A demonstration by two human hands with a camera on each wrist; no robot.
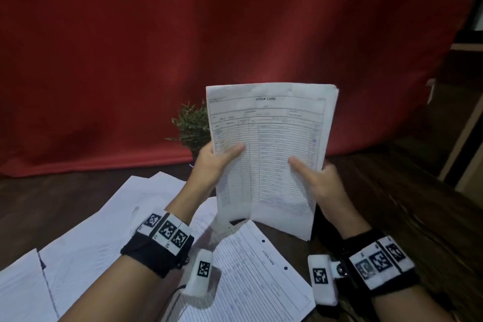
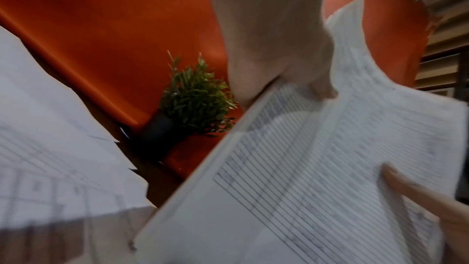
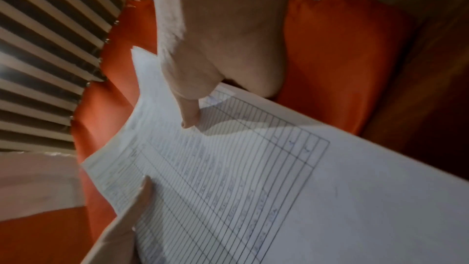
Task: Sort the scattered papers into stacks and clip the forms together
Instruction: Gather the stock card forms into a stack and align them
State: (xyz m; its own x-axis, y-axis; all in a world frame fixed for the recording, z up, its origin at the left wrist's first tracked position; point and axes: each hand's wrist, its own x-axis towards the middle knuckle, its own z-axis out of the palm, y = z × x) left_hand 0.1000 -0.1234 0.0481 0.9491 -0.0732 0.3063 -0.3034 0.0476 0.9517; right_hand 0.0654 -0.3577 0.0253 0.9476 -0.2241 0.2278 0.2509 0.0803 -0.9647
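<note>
From the head view, our left hand (image 1: 214, 162) and right hand (image 1: 317, 180) clamp the upright stock card forms (image 1: 269, 149) above loose papers (image 1: 104, 219) on the counter (image 1: 407, 206). Left wrist: thumb (image 2: 314, 79) pinching them. Right wrist: thumb (image 3: 189, 111) pressing the sheet.

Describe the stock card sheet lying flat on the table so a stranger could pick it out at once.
Start at the dark wooden table in front of the red cloth backdrop, where white papers lie scattered. Nearest the camera, between the two wrists, lies the flat ruled stock card sheet. Unlike the blank white sheets to its left, it has printed lines, a sideways "STOCK CARD" heading and two punched holes.
</note>
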